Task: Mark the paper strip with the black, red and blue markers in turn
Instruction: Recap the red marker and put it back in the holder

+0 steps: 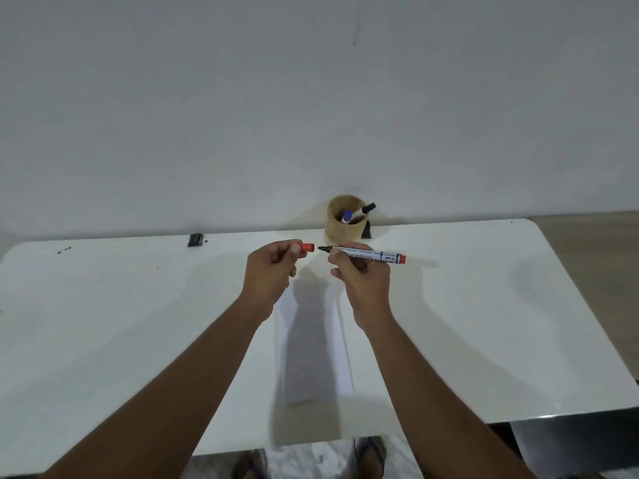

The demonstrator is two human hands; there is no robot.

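A white table (449, 323) carries the paper strip (313, 344), lying lengthwise under both raised hands. Behind it a round holder (340, 224) keeps the blue marker (346, 216) and black marker (367, 208). The right hand (363, 276) grips the uncapped red marker (366, 254); the left hand (273, 271) pinches its red cap (307, 247), just apart from the tip.

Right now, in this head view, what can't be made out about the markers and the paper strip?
- Paper strip: any marks; blurred, shadowed by the arms.
- Red marker: barrel print too small; the right hand covers part of it.
- Red cap: mostly inside the left hand.
- Blue marker and black marker: bodies hidden inside the wooden cup.
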